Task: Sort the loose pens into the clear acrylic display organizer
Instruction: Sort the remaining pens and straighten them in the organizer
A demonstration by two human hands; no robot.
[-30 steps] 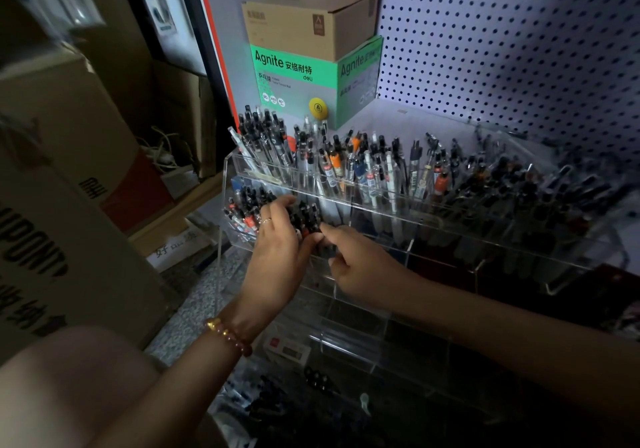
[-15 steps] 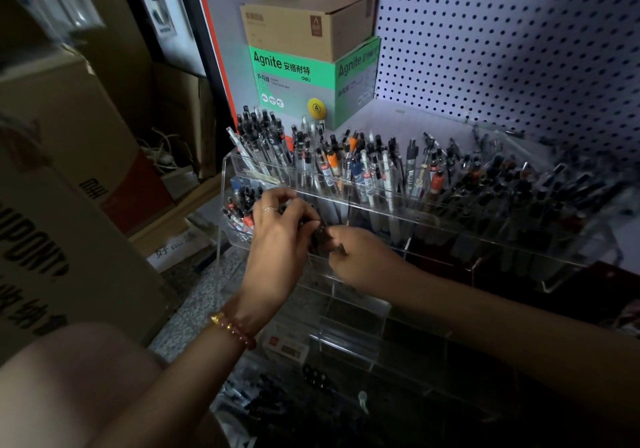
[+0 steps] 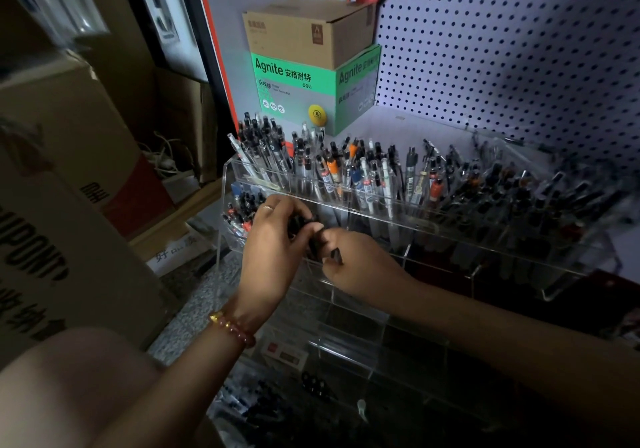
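The clear acrylic organizer (image 3: 491,260) stands in tiers on the shelf, its back row packed with upright pens (image 3: 346,174). My left hand (image 3: 270,250), with a ring and a bead bracelet, curls round a bunch of dark pens (image 3: 301,224) at the second tier's left compartments. My right hand (image 3: 356,264) meets it from the right and pinches dark pens (image 3: 334,253) of the same bunch. More pens (image 3: 239,212) sit in the far-left compartment. The pen bodies under my fingers are hidden.
A green and grey Agnite box (image 3: 311,91) with a brown carton (image 3: 308,32) on top stands behind the organizer. A white pegboard (image 3: 502,60) rises at the right. Large cardboard boxes (image 3: 65,184) crowd the left. Loose dark pens (image 3: 277,409) lie below the organizer's front tiers.
Both hands have closed in on each other over the second tier. My left fingers curled round the dark pens, and my right hand went from reaching with straight fingers to pinching them.
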